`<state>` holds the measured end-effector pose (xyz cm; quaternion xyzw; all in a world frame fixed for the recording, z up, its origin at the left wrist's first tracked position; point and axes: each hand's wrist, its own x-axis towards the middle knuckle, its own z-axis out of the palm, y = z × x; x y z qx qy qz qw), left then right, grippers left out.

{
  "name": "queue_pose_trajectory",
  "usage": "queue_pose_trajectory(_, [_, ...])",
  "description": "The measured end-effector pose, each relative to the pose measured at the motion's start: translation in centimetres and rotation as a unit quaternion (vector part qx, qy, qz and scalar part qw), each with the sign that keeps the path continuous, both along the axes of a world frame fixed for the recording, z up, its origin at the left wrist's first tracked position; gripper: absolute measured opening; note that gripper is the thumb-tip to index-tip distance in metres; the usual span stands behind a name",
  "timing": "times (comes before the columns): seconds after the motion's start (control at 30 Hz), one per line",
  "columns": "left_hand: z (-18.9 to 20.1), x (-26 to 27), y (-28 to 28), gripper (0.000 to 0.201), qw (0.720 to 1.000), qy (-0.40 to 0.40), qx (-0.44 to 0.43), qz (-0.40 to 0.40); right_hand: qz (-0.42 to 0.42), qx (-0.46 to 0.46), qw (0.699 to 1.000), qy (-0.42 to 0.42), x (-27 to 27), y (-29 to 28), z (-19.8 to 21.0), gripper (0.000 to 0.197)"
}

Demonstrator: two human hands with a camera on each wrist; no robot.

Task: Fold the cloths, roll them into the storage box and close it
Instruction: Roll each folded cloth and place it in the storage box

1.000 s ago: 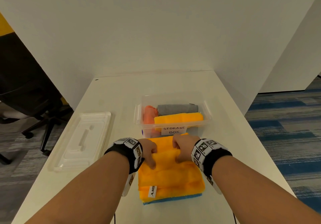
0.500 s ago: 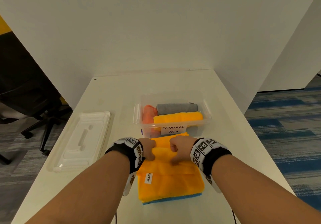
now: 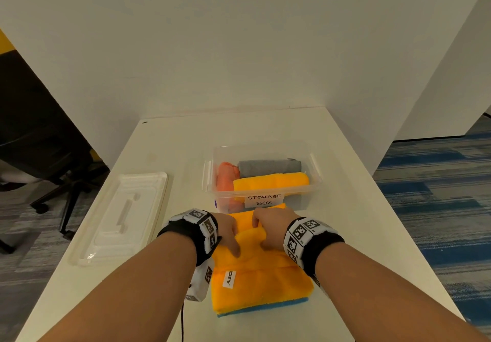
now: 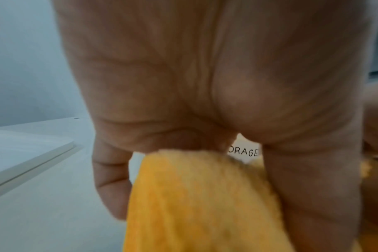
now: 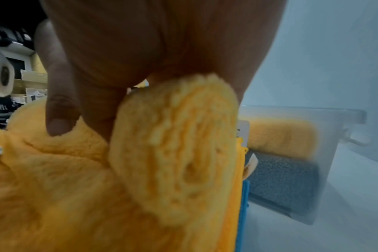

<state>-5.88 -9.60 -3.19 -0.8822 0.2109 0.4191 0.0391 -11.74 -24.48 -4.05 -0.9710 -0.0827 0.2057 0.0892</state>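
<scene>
We are rolling the fluffy orange cloth [image 3: 261, 270]: left hand [image 3: 228, 231] and right hand [image 3: 271, 226] both clasp its roll; next, we tighten evenly.

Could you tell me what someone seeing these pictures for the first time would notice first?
Most striking is the bright yellow cloth at the table's near edge, lying on a blue cloth, with the left hand and right hand gripping its rolled far end. Just beyond stands the clear storage box, open, holding orange, grey and yellow rolls. Its lid lies to the left.
</scene>
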Motion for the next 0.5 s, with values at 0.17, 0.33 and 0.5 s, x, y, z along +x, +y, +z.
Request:
queue_pose_trajectory(0.17, [0.0,-0.5,-0.1,0.053,0.999,-0.022,-0.036,-0.003,0.019,-0.023,0.999,0.019,-0.2,0.2,0.4,0.041])
queue_pose_trajectory(0.33, [-1.0,-0.5,0.1,0.054,0.997,-0.073,-0.031,-0.014,-0.017,0.063,0.993,0.100,-0.5,0.0,0.3,0.042])
queue_pose_trajectory(0.5, [-1.4,-0.8,-0.3,0.033,0.995,-0.061,0.009,-0.078,-0.022,0.055,0.994,0.093,-0.3,-0.1,0.2,0.033])
